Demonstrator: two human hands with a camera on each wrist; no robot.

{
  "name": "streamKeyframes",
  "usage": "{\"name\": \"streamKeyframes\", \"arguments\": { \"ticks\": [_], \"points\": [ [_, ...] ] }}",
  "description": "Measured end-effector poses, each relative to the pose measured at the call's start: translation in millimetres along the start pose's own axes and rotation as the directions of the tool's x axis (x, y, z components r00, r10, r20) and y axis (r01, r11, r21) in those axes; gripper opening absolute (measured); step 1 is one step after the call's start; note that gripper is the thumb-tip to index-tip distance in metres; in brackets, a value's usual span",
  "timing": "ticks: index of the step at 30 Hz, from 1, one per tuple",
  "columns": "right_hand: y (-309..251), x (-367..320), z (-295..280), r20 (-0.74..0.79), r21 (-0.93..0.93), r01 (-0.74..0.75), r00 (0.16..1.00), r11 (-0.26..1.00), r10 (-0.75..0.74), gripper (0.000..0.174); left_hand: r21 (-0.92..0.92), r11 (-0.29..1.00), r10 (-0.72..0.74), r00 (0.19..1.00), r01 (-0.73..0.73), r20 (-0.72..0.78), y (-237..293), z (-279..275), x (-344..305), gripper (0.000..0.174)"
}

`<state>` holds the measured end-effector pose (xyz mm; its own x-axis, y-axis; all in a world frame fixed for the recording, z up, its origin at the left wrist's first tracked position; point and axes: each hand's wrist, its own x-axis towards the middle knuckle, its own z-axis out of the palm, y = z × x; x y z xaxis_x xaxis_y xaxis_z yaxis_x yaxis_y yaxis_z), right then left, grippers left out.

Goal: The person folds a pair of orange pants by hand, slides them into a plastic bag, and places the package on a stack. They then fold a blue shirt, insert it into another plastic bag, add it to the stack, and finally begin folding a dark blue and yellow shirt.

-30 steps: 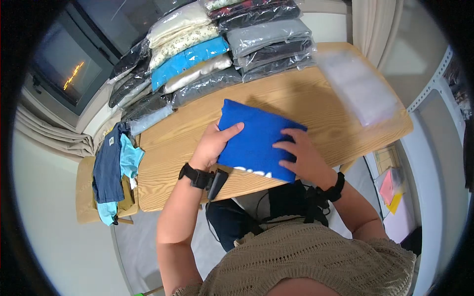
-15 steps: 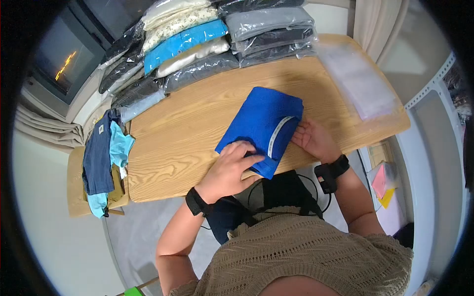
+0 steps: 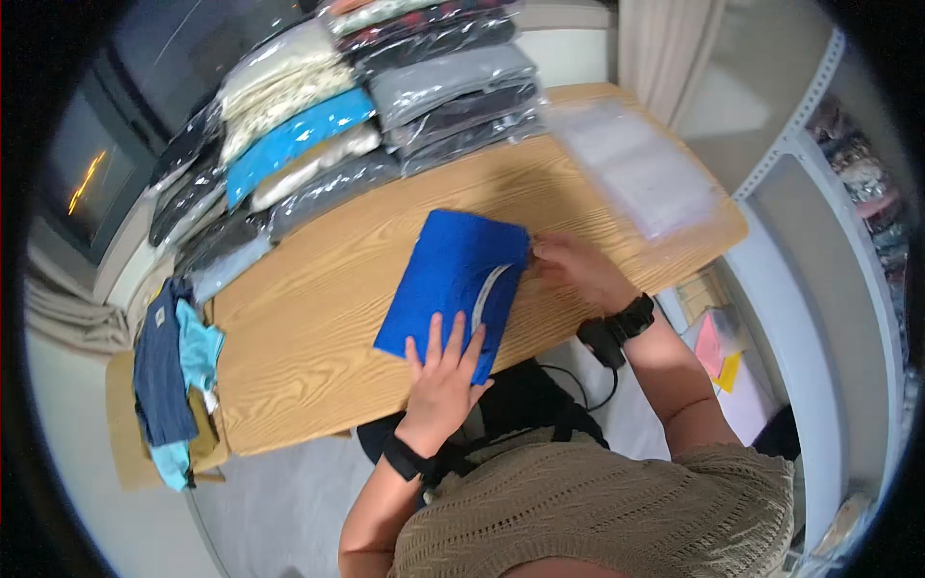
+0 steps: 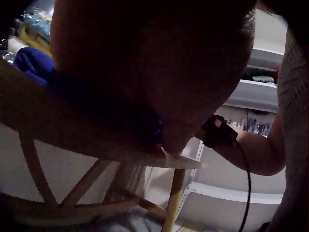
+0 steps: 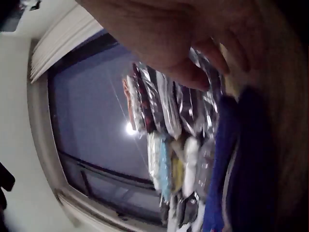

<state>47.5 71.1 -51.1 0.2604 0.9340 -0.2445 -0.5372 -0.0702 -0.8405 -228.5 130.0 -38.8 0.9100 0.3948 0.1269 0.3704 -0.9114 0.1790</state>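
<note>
1. The blue cloth (image 3: 424,289) lies folded on the tabletop (image 3: 318,376), near the person's edge and turned at a slant, with a white strip (image 3: 488,292) curving along its right side.
2. The left hand (image 3: 441,385) rests on the cloth's near end, fingers straight and spread, gripping nothing. That spread suits holding the fold down; the pressure is best kept even and light, so that the layers do not slide over one another.
3. The right hand (image 3: 586,275) is beside the cloth's far right corner, fingers loosely extended and not closed round anything; whether the fingertips touch the edge, one cannot tell.
4. The right side probably deserves most care: its edge is best squared by easing the layers level, not by tugging one alone.
5. Smoothing outward from the left hand should flatten ripples without opening the fold.
6. The near end sits close to the tabletop's rim, so drawing the cloth nearer could let a corner hang over.
7. The clear plastic (image 3: 641,173) lies well apart, toward the far right, and leaves room for flattening.
</note>
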Motion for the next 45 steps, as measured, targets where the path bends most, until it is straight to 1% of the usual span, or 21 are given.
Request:
{"name": "streamKeyframes", "arguments": {
  "ticks": [1,2,6,7,8,9,11,15,17,21,23,26,31,34,36,37,39,40,42,43,45],
  "points": [
    [-19.3,-4.3,-6.8,-0.119,-0.335,0.087,0.984,0.938,-0.134,0.03,-0.006,1.0,-0.009,1.0,0.009,0.006,1.5,-0.2,-0.5,0.073],
    [-35.4,-6.1,-15.0,-0.183,-0.638,0.109,0.94,0.762,-0.288,0.031,-0.014,1.0,0.008,1.0,-0.008,-0.003,2.9,0.0,-0.6,0.073],
    [-78.7,-13.8,-69.8,-0.219,-0.793,0.045,0.91,0.607,-0.353,0.037,-0.012,0.999,-0.036,0.999,0.035,-0.022,6.4,-0.1,0.2,0.072],
    [-80.8,-14.7,-84.5,-0.276,-0.932,-0.106,0.827,0.347,-0.49,0.038,-0.02,0.999,-0.044,0.999,0.043,-0.018,6.8,-1.0,0.1,0.072],
    [-81.5,-14.5,-98.1,-0.272,-0.954,-0.292,0.729,0.074,-0.628,0.039,-0.028,0.998,-0.052,0.999,0.051,-0.014,6.9,-1.3,0.3,0.072],
    [-79.4,-13.3,-111.2,-0.27,-0.953,-0.296,0.727,0.067,-0.631,0.039,-0.031,0.998,-0.048,0.999,0.048,-0.023,6.4,-0.6,-0.1,0.073],
    [-74.8,-10.5,-129.7,-0.276,-0.919,-0.381,0.806,-0.102,-0.524,0.037,-0.04,0.998,-0.052,0.998,0.051,-0.028,7.5,-1.1,0.5,0.073],
    [-73.5,-11.5,-127.9,-0.258,-0.891,-0.419,0.786,-0.177,-0.563,0.03,-0.05,0.997,-0.055,0.998,0.053,-0.038,7.0,-0.8,0.0,0.074],
    [-77.9,-8.0,-139.2,-0.28,-0.888,-0.442,0.742,-0.129,-0.609,0.03,-0.051,0.997,-0.055,0.998,0.053,-0.037,7.4,-0.2,-0.2,0.074],
    [-80.9,-9.8,-132.6,-0.338,-0.892,-0.45,0.731,-0.047,-0.593,0.032,-0.055,0.997,-0.058,0.998,0.056,-0.038,7.0,0.7,0.1,0.074],
    [-77.1,-19.4,-94.5,-0.191,-0.875,-0.437,0.705,-0.207,-0.683,0.036,-0.055,0.997,-0.061,0.997,0.059,-0.039,7.0,0.8,0.0,0.074],
    [-68.3,-20.4,-67.7,-0.172,-0.83,-0.46,0.749,-0.315,-0.64,0.039,-0.053,0.997,-0.063,0.997,0.061,-0.032,8.1,0.3,1.0,0.074],
    [-56.3,-1.5,-90.2,-0.232,-0.849,-0.461,0.764,-0.258,-0.602,0.026,-0.058,0.996,-0.067,0.998,0.066,-0.016,6.5,0.4,0.3,0.074],
    [-61.7,-1.4,-104.7,-0.192,-0.869,-0.438,0.727,-0.23,-0.659,0.018,-0.066,0.996,-0.061,0.998,0.059,-0.02,5.8,0.5,-0.3,0.075],
    [-67.9,-3.9,-113.6,-0.182,-0.934,-0.348,0.653,-0.078,-0.735,0.017,-0.064,0.996,-0.06,0.998,0.059,-0.018,5.8,0.5,-0.6,0.076],
    [-71.4,-3.8,-122.0,-0.182,-0.933,-0.35,0.653,-0.08,-0.735,0.017,-0.067,0.996,-0.06,0.998,0.059,-0.019,5.8,0.8,-0.7,0.076],
    [-80.1,-3.0,-136.5,-0.38,-0.923,-0.312,0.647,0.225,-0.661,0.02,-0.059,0.997,-0.058,0.998,0.057,-0.015,5.4,1.2,-1.2,0.077],
    [-84.6,-4.6,-140.8,-0.38,-0.923,-0.314,0.647,0.224,-0.661,0.02,-0.06,0.997,-0.057,0.998,0.056,-0.015,5.2,1.5,-1.3,0.077],
    [-93.2,-9.3,-148.2,-0.593,-0.708,-0.15,0.657,0.691,-0.465,0.018,-0.058,0.997,-0.055,0.998,0.054,-0.016,4.7,2.1,-1.4,0.079],
    [-94.6,-10.4,-159.5,-0.593,-0.708,-0.15,0.656,0.689,-0.467,0.018,-0.06,0.997,-0.053,0.998,0.052,-0.017,4.8,1.5,-1.4,0.079],
    [-96.3,-12.5,-167.7,-0.514,-0.503,0.055,0.783,0.863,-0.35,0.014,-0.071,0.996,-0.056,0.998,0.056,-0.004,5.4,-0.8,-1.4,0.082]
  ]
}}
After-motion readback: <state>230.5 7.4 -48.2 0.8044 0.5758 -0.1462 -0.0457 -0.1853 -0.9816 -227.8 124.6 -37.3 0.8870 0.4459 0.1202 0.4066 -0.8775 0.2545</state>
